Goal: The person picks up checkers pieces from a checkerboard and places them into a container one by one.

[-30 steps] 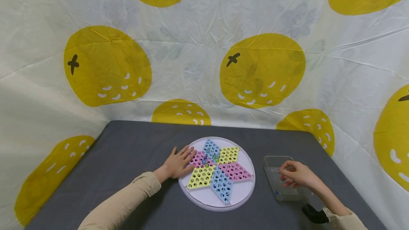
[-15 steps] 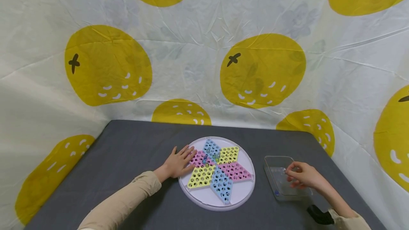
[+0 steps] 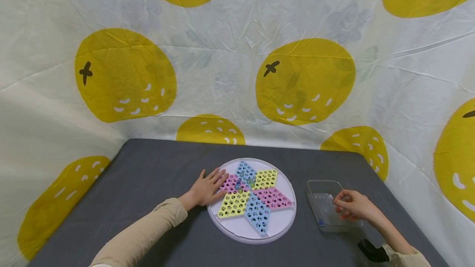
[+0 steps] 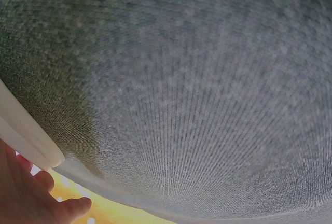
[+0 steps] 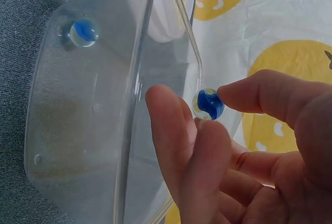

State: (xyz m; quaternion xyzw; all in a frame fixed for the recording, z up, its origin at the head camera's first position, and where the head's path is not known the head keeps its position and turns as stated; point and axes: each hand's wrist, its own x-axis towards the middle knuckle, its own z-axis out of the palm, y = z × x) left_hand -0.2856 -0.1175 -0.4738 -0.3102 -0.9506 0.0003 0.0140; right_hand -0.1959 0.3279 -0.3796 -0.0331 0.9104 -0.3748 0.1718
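Observation:
My right hand (image 3: 352,206) pinches a clear glass marble (image 5: 208,104) with a blue swirl between thumb and fingertips, over the clear plastic box (image 3: 315,207). In the right wrist view, a second blue-swirled marble (image 5: 84,32) lies on the bottom of the box. My left hand (image 3: 204,190) rests with spread, straight fingers on the left side of the round white Chinese checkers board (image 3: 280,219). The board carries a star of pink, yellow and blue holed sections. Several marbles (image 3: 238,184) sit in holes near its centre and upper left.
A dark grey cloth (image 3: 159,164) covers the table under board and box. Behind and at both sides hangs a white curtain (image 3: 215,73) printed with large yellow fruit. A black strap (image 3: 372,251) is on the right wrist.
My right hand has shifted slightly to the right over the box, and the pinched marble now shows at its fingertips. The left hand and the board have stayed in place.

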